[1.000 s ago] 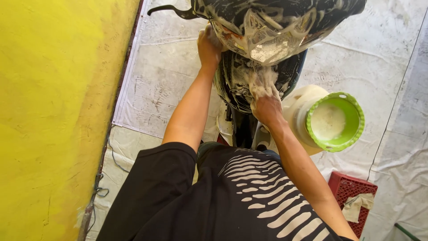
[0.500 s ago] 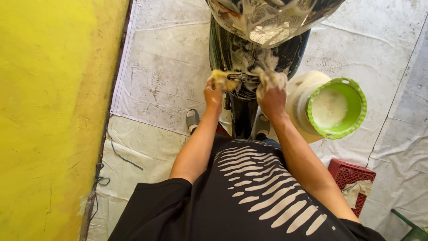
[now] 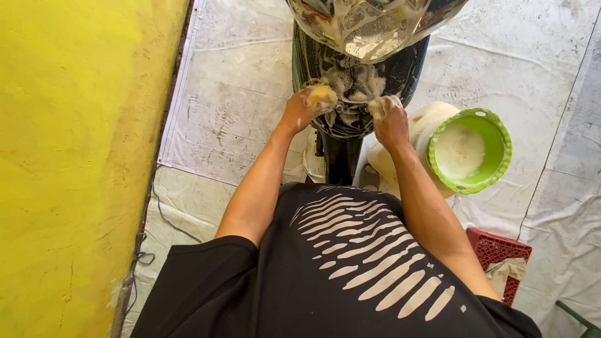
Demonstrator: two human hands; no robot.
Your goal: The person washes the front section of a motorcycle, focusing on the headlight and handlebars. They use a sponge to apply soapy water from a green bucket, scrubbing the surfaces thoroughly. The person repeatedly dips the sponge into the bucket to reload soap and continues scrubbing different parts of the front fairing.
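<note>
Against the soapy motorcycle front [image 3: 350, 94], the left hand [image 3: 299, 111] grips a yellow sponge [image 3: 322, 96]; the right hand [image 3: 391, 122] closes on what appears a white cloth [image 3: 380, 104], beside a green basin [image 3: 471, 150].

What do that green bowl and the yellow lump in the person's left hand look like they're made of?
Green bowl: probably moulded plastic, going by its uniform bright colour, smooth thick rim and cut-out handle. Yellow lump in the left hand: likely a foam sponge, soft-edged and covered in suds.
</note>
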